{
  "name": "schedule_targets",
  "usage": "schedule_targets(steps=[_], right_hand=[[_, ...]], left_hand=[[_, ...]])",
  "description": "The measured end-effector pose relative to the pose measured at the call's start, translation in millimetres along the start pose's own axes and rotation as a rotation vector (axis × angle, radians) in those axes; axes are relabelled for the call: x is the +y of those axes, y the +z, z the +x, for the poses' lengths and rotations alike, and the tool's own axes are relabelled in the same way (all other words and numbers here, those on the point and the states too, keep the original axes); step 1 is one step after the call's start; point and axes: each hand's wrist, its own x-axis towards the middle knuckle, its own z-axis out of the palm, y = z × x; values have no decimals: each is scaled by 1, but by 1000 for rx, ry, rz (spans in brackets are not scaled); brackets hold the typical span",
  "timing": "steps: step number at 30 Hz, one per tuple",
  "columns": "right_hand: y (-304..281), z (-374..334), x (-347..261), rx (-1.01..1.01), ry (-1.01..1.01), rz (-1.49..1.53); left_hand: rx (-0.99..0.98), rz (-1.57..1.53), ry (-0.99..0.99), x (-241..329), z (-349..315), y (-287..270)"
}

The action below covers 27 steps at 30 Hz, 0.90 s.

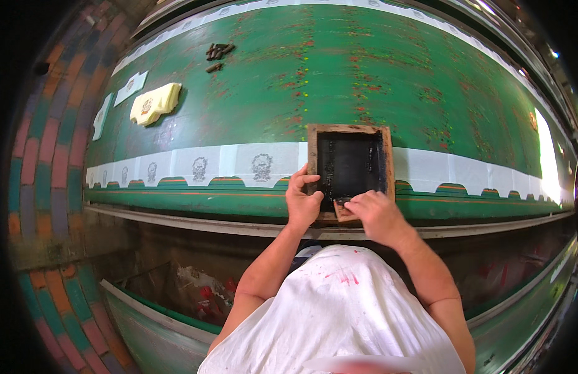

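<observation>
A wooden-framed printing screen (pixel 388 159) with a dark, ink-wet mesh lies on a row of pale fabric pieces along the table's near edge. My left hand (pixel 303 198) is closed on the left side of its frame, the thumb near the lower left corner. In my right hand (pixel 379 215) is a small wooden squeegee (pixel 344 212), held between the fingers at the screen's near end. Its lower edge is partly hidden by the fingers. Left of the screen, several pale fabric pieces (pixel 230 163) carry a dark printed figure; plain ones (pixel 426 169) lie to the right.
The long green table (pixel 258 93) is flecked with red and yellow paint. At its left lie a yellow printed stack (pixel 155 104) and light blue pieces (pixel 130 88). Small dark rolls (pixel 219 52) lie farther back. Another pale row (pixel 195 23) follows the far edge.
</observation>
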Motion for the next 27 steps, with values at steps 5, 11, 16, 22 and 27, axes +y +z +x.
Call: schedule_targets(steps=[5, 11, 16, 22, 27], right_hand=[[-31, 53, 54, -159, 40, 154], [-17, 116, 96, 181, 124, -29], [-14, 105, 88, 78, 160, -36], [0, 65, 38, 56, 102, -98], [9, 30, -5, 54, 133, -114]], left_hand=[[8, 78, 96, 6, -1, 1], [-11, 110, 104, 10, -1, 2], [-23, 180, 135, 12, -2, 2], [-25, 182, 166, 13, 1, 3], [-18, 147, 135, 17, 2, 1]])
